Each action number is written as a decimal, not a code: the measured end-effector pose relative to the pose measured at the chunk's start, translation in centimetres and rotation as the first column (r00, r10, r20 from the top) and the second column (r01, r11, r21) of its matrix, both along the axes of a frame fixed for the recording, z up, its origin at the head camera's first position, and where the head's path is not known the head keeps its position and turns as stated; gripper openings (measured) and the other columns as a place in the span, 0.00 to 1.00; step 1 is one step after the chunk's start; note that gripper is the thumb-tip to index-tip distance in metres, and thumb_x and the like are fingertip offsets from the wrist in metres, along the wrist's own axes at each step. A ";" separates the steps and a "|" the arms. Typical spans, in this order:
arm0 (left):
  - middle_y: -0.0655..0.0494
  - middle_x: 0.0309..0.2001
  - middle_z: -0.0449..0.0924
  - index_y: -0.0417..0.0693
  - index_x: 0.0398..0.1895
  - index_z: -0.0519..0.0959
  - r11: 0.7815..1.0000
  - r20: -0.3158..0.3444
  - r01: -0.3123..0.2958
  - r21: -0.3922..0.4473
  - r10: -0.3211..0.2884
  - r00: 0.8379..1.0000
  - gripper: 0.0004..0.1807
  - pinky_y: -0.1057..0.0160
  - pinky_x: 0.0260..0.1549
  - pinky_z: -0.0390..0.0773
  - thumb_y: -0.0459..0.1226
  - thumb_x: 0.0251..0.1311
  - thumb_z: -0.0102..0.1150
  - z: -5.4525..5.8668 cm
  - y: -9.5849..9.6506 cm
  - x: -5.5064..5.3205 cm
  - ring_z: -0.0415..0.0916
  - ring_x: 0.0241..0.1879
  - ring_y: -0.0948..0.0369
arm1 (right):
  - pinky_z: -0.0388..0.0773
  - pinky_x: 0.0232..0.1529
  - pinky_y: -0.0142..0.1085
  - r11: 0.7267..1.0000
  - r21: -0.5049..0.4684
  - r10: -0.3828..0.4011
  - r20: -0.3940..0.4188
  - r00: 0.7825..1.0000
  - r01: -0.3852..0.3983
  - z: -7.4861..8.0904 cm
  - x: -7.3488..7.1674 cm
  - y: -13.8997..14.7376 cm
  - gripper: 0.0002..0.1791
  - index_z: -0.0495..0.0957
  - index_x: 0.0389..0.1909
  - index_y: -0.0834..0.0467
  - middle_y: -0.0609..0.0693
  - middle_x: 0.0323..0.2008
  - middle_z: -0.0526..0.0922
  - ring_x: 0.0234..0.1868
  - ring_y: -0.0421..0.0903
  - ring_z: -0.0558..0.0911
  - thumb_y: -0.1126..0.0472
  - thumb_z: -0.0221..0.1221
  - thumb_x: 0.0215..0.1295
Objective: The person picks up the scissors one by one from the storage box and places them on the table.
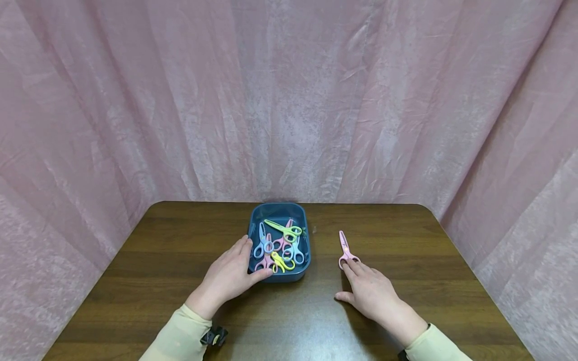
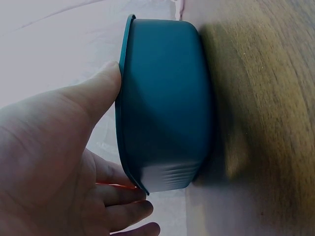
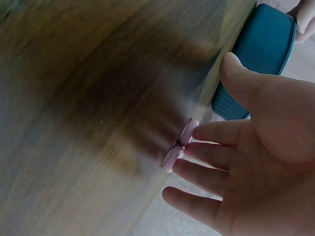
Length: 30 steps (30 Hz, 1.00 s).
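Note:
A dark blue plastic container (image 1: 289, 277) stands on the table with several small scissors inside, among them a yellow-green pair (image 1: 282, 229) lying over the others. My left hand (image 1: 228, 273) is at its left side, the fingers along the left rim and the thumb at the near rim; the left wrist view shows the thumb touching the rim (image 2: 119, 108). To the right of the container, a single pair of pink scissors (image 1: 344, 243) lies on the table, blades pointing away. The straight fingertips of my right hand (image 1: 370, 291) are right at its handle loops (image 3: 172, 158), thumb spread apart.
Beneath everything is a brown wood-grain table (image 1: 180, 240) with rounded far corners. A pink velvet curtain (image 1: 289, 100) hangs behind it and along both sides. A dark wrist strap (image 1: 214, 336) is on the left sleeve.

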<state>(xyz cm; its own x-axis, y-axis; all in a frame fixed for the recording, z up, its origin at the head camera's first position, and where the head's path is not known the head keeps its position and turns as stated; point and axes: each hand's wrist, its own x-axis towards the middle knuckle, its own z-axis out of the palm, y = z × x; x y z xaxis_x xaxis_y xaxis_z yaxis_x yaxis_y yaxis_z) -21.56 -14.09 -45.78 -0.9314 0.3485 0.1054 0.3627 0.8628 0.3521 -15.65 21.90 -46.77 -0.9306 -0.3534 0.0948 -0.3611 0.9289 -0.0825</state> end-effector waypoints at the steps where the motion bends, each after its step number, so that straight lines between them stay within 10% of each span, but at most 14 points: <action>1: 0.31 0.82 0.63 0.29 0.81 0.67 1.000 0.001 -0.001 -0.001 0.001 1.000 0.57 0.38 0.76 0.68 0.66 0.68 0.70 0.0 0.0 0.0 0.65 0.80 0.38 | 0.79 0.66 0.62 1.000 0.001 -0.004 0.005 1.000 0.004 0.0 0.0 0.0 0.43 0.79 0.72 0.66 0.65 0.73 0.78 0.74 0.65 0.78 0.41 0.76 0.67; 30: 0.31 0.82 0.63 0.29 0.81 0.67 1.000 0.008 0.001 0.002 -0.001 1.000 0.57 0.38 0.76 0.68 0.67 0.68 0.69 0.2 0.0 0.1 0.64 0.81 0.38 | 0.78 0.66 0.63 0.997 0.039 -0.069 0.033 0.997 0.067 -0.3 -1.4 1.8 0.43 0.78 0.73 0.66 0.66 0.75 0.76 0.74 0.66 0.77 0.39 0.72 0.70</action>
